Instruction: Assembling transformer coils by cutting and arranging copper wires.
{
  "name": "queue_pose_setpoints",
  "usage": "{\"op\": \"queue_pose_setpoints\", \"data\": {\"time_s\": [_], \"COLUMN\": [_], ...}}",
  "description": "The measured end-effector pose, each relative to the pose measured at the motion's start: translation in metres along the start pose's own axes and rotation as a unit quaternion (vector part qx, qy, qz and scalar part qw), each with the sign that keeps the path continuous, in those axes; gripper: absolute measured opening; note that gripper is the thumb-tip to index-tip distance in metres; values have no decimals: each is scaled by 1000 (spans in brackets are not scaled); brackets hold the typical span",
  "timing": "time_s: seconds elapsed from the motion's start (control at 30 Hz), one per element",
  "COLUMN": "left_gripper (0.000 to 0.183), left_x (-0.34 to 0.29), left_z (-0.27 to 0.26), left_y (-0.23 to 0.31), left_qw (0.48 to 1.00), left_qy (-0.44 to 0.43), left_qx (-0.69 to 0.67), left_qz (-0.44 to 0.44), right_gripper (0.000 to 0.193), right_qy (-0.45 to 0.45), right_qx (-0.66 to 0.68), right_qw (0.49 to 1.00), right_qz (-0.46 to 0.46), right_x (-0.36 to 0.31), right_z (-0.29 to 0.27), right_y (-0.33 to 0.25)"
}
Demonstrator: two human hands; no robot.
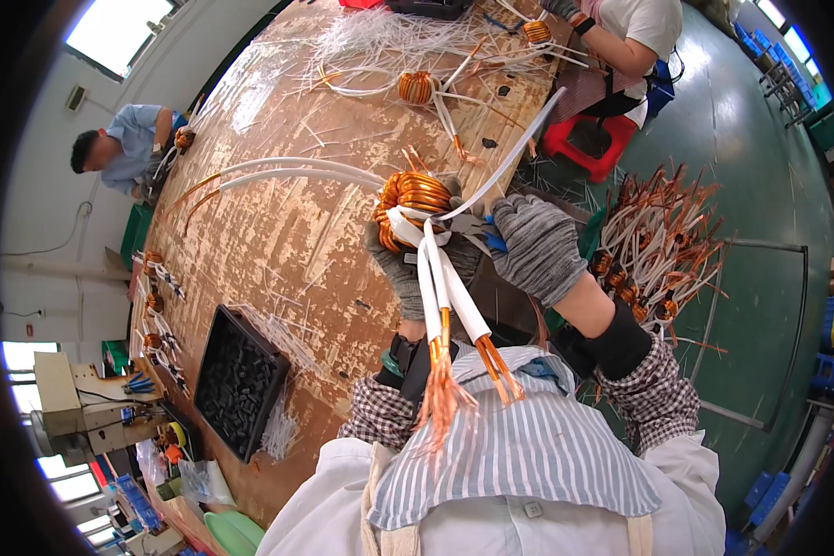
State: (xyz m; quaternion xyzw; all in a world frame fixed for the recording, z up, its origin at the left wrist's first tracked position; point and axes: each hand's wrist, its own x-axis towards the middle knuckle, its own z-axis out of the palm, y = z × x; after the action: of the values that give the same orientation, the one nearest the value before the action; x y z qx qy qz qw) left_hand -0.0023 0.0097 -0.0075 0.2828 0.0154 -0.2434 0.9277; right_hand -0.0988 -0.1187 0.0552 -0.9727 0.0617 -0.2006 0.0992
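striped blue-and-white cloth (519, 454) lies nearest the camera, over a white jacket (310, 500). just beyond it, white-sleeved leads (433, 273) hang toward the wearer, their bare copper strands (447, 394) fanned above the cloth. they come from the copper coil (415, 193), held near the right edge of the table (278, 232); two more leads (296, 174) reach left, and a pale tube (514, 159) slants up to the right.

the gloved left hand (406, 276) cups the coil from below, fingers curled about it, though partly hidden. the gloved right hand (537, 246) has its fingers closed around blue-handled pliers (468, 224), whose metal end is right beside the coil, near the foot of the tube. whether the jaws grip anything, i cannot tell.

i judge the step in hand to be plier work on a lead or sleeve close to the windings. the next move seems to call for a steady left hold and careful placing of the tips, so that neither winding nor neighbouring sleeve gets nicked.
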Motion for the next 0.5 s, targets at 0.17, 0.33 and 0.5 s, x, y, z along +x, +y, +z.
{"op": "queue_pose_setpoints", "data": {"time_s": [0.17, 0.33, 0.5], "left_gripper": [84, 77, 64], "left_x": [-4, -8, -4], "left_z": [0, 23, 12], "left_y": [5, 12, 22], "left_qw": [928, 982, 990], "left_qy": [-84, -69, -94], "left_qx": [-306, -132, 2], "left_qz": [-196, -115, -104], "right_gripper": [21, 24, 44], "right_qy": [32, -84, -117], "right_qx": [90, 605, 627], "right_qw": [995, 698, 727], "right_qz": [44, 375, 253], "right_x": [-8, -21, -12], "right_z": [14, -16, -72], "right_y": [10, 71, 40]}}
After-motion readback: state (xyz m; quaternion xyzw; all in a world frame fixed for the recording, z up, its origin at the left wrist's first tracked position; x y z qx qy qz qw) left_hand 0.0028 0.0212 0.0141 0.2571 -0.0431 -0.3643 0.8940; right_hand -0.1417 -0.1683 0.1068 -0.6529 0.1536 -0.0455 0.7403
